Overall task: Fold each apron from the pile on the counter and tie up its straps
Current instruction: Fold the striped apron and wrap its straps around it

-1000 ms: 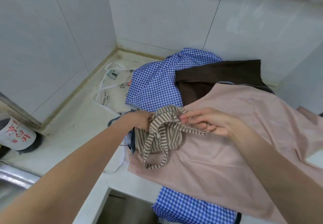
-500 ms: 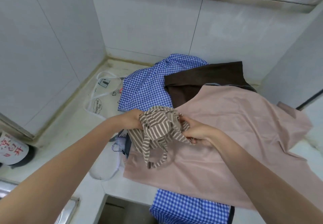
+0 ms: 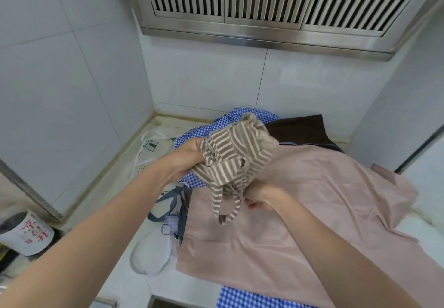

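Striped apron (image 3: 236, 154), bundled: left hand (image 3: 186, 156) grips the body, right hand (image 3: 260, 196) pinches the strap (image 3: 225, 205) for tying, above the pink apron (image 3: 312, 211).

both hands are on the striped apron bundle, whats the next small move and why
Probably pull the strap snug. The left hand grips the bunched striped apron held above the pink apron, the right hand pinches near its strap, and a loose loop hangs below, so the tie looks unfinished.
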A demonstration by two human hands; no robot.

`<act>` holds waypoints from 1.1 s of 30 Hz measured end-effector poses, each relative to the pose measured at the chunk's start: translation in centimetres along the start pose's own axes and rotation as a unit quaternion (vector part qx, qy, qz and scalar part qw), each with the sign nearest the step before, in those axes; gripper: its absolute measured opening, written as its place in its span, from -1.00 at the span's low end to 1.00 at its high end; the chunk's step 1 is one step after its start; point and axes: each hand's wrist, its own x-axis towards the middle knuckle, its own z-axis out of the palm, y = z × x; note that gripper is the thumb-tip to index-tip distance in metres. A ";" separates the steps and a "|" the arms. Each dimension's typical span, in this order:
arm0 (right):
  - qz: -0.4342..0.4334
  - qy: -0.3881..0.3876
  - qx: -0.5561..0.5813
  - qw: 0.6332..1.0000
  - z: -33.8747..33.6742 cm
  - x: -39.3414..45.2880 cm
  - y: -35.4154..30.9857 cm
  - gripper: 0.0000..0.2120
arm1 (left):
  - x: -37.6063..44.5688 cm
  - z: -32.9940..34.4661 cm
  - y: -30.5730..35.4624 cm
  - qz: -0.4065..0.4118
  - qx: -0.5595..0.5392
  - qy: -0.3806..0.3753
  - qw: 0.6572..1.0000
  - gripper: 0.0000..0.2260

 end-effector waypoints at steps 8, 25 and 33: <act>-0.090 0.089 -0.202 0.971 -5.3 -1.8 -2.7 -0.78 | -0.1 -1.6 0.5 -0.029 -0.069 0.045 0.996 -0.85; -0.334 -0.039 -0.063 0.940 -2.5 -3.5 -5.8 -0.47 | 1.1 -4.2 -1.5 -0.128 -0.229 0.134 0.956 -0.91; -0.185 0.055 -0.365 0.911 -6.4 -2.5 -4.2 -0.71 | -1.4 -1.5 2.4 0.011 -0.097 0.044 0.994 -0.85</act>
